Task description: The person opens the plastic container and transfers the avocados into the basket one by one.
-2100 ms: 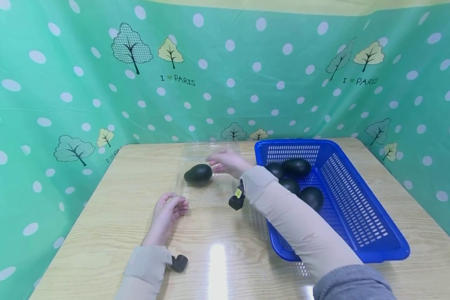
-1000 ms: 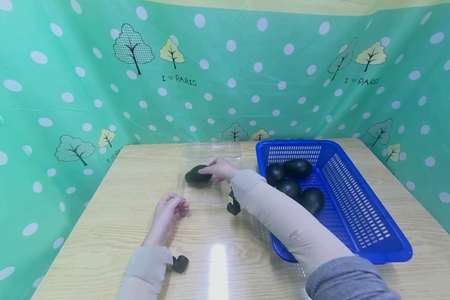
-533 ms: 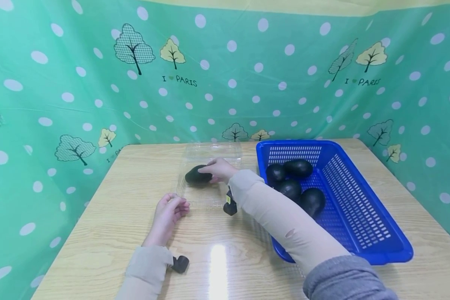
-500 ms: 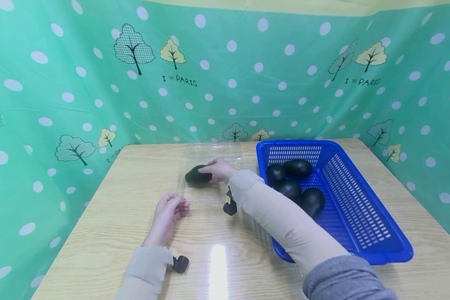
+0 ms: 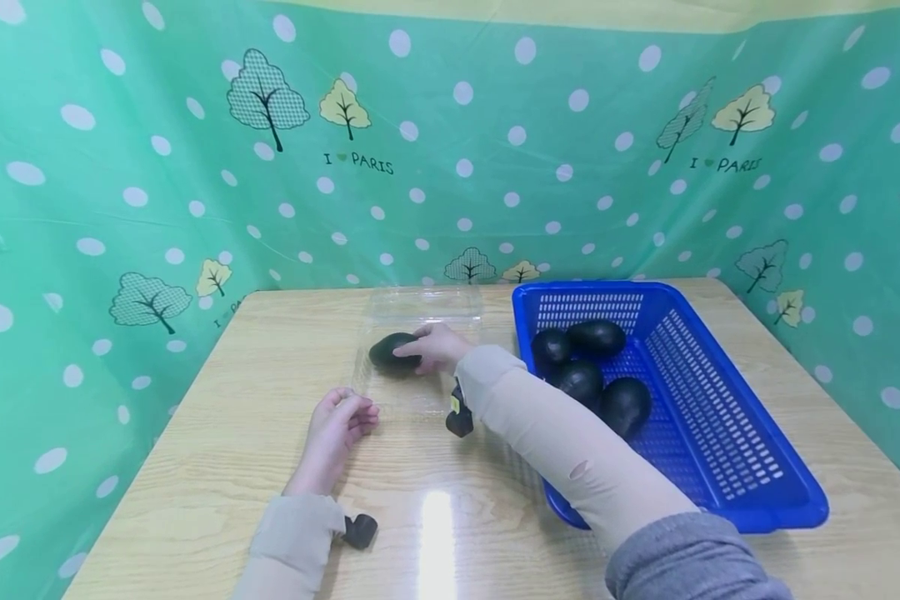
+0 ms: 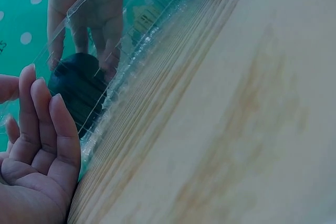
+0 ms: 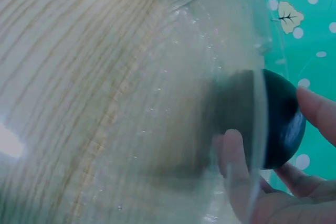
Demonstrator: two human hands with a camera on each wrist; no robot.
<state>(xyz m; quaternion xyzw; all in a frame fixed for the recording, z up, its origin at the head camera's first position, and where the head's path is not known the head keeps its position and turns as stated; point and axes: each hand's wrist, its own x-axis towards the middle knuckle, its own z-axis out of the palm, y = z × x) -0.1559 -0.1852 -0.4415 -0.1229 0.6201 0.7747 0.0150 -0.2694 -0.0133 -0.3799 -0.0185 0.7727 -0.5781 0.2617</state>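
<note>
My right hand (image 5: pixel 437 347) grips a dark, smooth avocado (image 5: pixel 390 353) from its right side. It sits inside a clear plastic clamshell container (image 5: pixel 414 398), whose lid stands folded back on the far side. The right wrist view shows thumb and fingers spread round the avocado (image 7: pixel 282 124), seen partly through the container's clear wall. At the container's near left corner, my left hand (image 5: pixel 336 429) rests on the table, fingertips right at the rim. In the left wrist view, its fingers (image 6: pixel 39 114) lie loosely extended beside the clear wall.
A blue perforated basket (image 5: pixel 750 408) stands to the right, holding several more avocados (image 5: pixel 598 337) in its left half. My right forearm crosses the basket's left side. A green dotted curtain (image 5: pixel 420 183) hangs behind the wooden table (image 5: pixel 217 467).
My right hand has moved left and down from beside the avocado and taken hold of it. The avocado has shifted very slightly. My left hand stays in place.
</note>
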